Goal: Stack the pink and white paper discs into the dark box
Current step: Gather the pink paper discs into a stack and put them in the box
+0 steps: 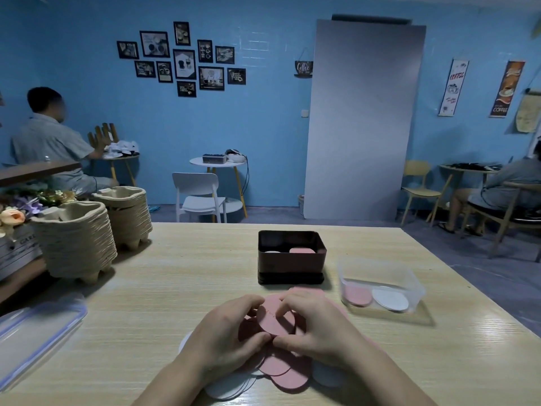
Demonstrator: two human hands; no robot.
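dark box (291,259), centre frame on the surface (175,288): some white and pink discs already inside. loose pink and white discs (289,376), lower centre: many left, so the task looks early. left grip (222,338) and right grip (316,326): fingers curled, together pinching one pink disc (270,316) above the pile.

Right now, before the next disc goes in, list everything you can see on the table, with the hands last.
table: one, light wood, under everything
dark box: one, brown-black, table centre, open
discs in box: two stacks showing, white left, pink right
clear tub: one, right of the box, pink and white discs inside
loose discs: many, pink and white, heaped at the near edge
held disc: pink, lifted above the heap
pulp trays: two stacks, beige, far left
clear lid: one, blue-trimmed, near left
left hand: grip pinching the held disc
right hand: grip pinching the same disc
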